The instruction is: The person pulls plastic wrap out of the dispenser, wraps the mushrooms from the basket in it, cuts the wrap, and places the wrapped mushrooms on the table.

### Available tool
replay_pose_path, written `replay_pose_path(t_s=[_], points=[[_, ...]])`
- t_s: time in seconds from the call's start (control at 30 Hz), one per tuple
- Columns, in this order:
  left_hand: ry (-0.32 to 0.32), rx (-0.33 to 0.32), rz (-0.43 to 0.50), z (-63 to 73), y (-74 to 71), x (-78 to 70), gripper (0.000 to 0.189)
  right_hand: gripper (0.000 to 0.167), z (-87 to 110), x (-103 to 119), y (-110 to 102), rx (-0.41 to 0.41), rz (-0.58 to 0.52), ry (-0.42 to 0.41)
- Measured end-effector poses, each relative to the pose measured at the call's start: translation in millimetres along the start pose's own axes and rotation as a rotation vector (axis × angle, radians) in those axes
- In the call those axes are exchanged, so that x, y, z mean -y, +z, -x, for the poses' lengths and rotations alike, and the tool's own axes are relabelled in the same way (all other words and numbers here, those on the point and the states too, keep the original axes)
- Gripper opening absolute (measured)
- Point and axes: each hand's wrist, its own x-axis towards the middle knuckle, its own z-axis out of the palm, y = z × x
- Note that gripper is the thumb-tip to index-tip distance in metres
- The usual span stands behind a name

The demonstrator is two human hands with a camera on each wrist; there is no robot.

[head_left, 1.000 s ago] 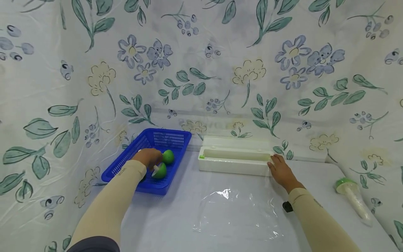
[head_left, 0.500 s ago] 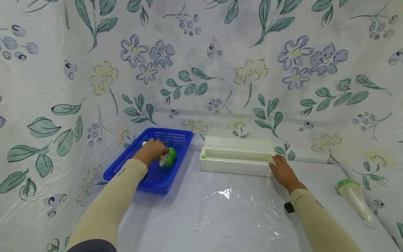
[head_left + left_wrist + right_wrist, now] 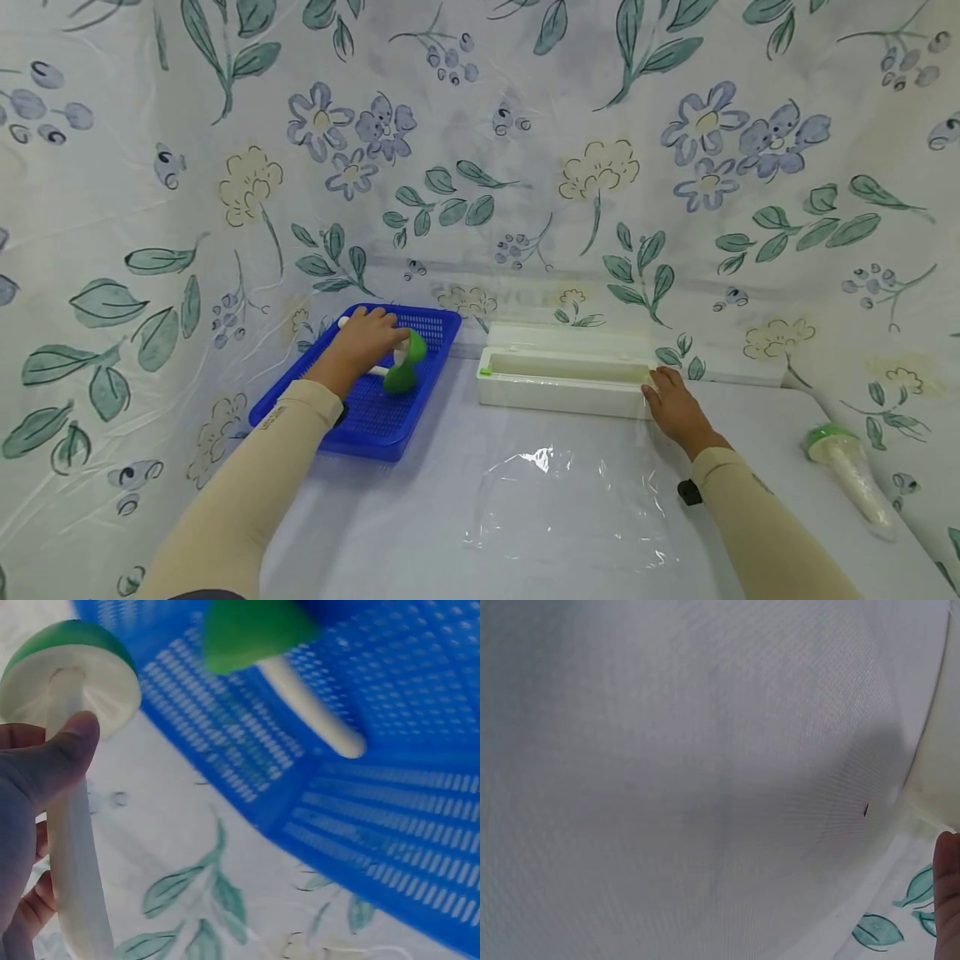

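In the head view my left hand [image 3: 360, 346] is above the blue basket [image 3: 360, 448]. It pinches a toy mushroom by its white stem, just under the green cap [image 3: 112, 690]; in the left wrist view the thumb lies along that stem. Another toy mushroom [image 3: 259, 634] lies in the basket, green cap and pale stem showing. My right hand [image 3: 678, 408] rests its fingers against the right end of a long white cling film box [image 3: 555, 396]. Only one finger [image 3: 949, 900] shows in the right wrist view.
From the box a clear film sheet [image 3: 570, 508] spreads over the white table [image 3: 405, 533] toward me. A mushroom wrapped in film [image 3: 851, 479] lies at the right edge. The box's lid [image 3: 562, 336] stands raised behind it, before a flowered cloth backdrop [image 3: 480, 142].
Within the basket my left hand has moved up and right and lifted one mushroom, while the other stays behind. The right hand keeps its place at the box's end.
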Motion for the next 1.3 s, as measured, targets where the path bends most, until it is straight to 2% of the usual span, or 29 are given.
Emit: replay_pose_path(t_s=[0.2,0.43,0.57,0.9,1.07,1.3], points=[[0.046,-0.123,-0.008,0.6,-14.6,-10.7,0.037,0.057,1.1,-1,-1,-0.007,-0.027,-0.017],[0.123,-0.299,-0.009,4.2,-18.7,-27.9,0.027,0.059,-0.8,-1,2,0.028,-0.026,0.006],[0.146,-0.377,-0.025,5.4,-21.9,-37.1,0.025,0.059,-3.7,-1,2,0.04,-0.018,0.011],[0.158,-0.44,0.022,5.3,-33.2,-68.6,0.029,0.056,-3.6,0,-1,0.016,-0.019,-0.022],[0.18,-0.474,0.068,1.1,-27.7,-89.3,0.028,0.057,-2.0,0,-1,0.031,-0.008,0.008],[0.19,-0.467,0.107,-5.1,-15.7,-121.2,0.027,0.058,-1.6,-2,-3,0.021,-0.009,-0.008]])
